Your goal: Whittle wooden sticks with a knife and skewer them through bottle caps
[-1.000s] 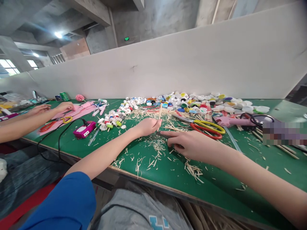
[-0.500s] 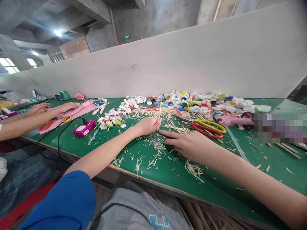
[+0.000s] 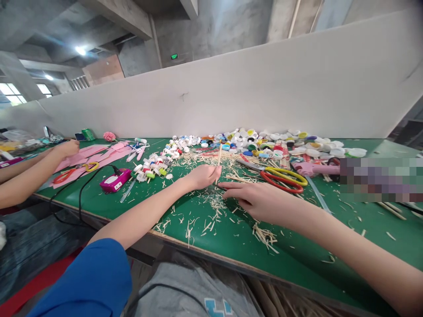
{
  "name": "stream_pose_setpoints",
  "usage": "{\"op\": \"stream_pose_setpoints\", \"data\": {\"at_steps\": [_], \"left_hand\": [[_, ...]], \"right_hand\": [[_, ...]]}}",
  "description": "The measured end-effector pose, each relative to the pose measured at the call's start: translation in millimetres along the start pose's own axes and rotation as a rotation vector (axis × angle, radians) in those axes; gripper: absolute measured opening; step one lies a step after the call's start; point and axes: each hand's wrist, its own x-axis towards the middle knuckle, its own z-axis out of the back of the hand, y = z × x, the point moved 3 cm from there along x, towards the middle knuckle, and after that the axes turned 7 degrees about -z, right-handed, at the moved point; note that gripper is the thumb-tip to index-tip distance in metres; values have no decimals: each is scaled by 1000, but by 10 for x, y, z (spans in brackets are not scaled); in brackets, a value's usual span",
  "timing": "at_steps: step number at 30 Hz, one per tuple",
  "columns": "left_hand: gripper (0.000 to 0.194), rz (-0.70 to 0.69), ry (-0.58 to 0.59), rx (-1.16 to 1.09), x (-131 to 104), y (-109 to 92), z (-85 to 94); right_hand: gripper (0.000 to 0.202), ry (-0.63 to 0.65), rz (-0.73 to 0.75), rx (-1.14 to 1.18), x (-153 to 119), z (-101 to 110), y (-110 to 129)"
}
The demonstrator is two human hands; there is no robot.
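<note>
My left hand (image 3: 205, 177) is closed round a thin pale wooden stick (image 3: 220, 155), which stands nearly upright with its upper end above the fingers. Just to its right is my right hand (image 3: 256, 198), index finger stretched along a thin dark blade by the stick's lower end. Most of that blade is hidden by the fingers. Wood shavings (image 3: 216, 201) lie scattered below both hands on the green table (image 3: 211, 237). Scissors (image 3: 284, 179) with red and yellow handles rest beyond my right hand.
Coloured bottle caps (image 3: 251, 141) are heaped along the white partition (image 3: 211, 97). Caps on sticks (image 3: 150, 169) lie left of my hands, near a magenta power box (image 3: 115, 179) with a black cable. At right lies a pink glue gun (image 3: 313, 168). A co-worker's hand (image 3: 69, 148) is over pink sheets.
My hands stay together at the stick, with the right hand's fingers slightly shifted and the dark blade less visible. The co-worker's hands have drawn closer together at the left.
</note>
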Motion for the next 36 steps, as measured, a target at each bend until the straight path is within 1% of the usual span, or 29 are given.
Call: {"op": "stream_pose_setpoints", "data": {"at_steps": [4,10,15,19,22,25,29,33,36], "left_hand": [[59,5,10,0,-3,-18,10],[59,19,4,-28,-2,-1,1],[59,19,-7,-36,3,16,-6],[60,13,-4,-14,2,24,-9],[61,7,-2,-2,-1,20,-5],[61,6,3,-2,-4,19,0],[60,15,5,-16,-4,32,10],[58,32,-6,-47,-5,45,26],[56,32,-11,-58,-6,48,35]], "right_hand": [[48,8,-44,69,3,15,-24],[52,-3,-71,127,9,27,-48],[48,42,-63,196,39,27,-86],[49,68,-56,213,64,30,-111],[46,79,-57,223,62,29,-104],[45,69,-58,226,38,14,-89],[49,31,-62,206,-11,-23,-85],[52,-35,-90,122,-33,-37,-124],[52,-39,-114,78,-24,-51,-153]]}}
